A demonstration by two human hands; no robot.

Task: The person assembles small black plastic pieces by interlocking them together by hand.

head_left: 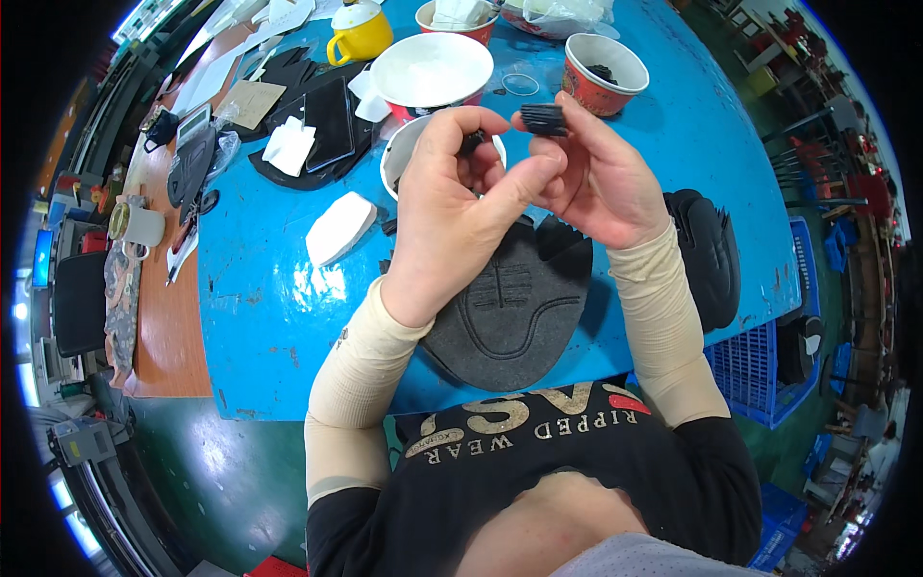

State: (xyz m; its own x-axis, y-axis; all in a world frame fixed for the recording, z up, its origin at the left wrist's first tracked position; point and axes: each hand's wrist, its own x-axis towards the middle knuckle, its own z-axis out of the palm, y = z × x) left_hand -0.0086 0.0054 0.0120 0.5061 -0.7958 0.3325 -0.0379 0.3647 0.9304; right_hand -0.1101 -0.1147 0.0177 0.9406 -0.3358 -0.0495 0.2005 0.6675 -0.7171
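My right hand is closed, with a small stack of thin black strips pinched between thumb and fingers. Close beside it, my left hand is curled. Something dark shows among its fingers, but I cannot tell what it is. Both hands are raised above the blue table. Behind the left hand stands a white-rimmed bowl, mostly hidden. Below the hands lies a dark grey felt-like piece with a rounded end and stitched lines. Its upper part is partly covered by the hands.
A stack of black rounded pieces lies right of my right forearm. Paper bowls, one white inside and one red with black bits, stand farther back. Nearby are a yellow mug, a white block and a blue crate.
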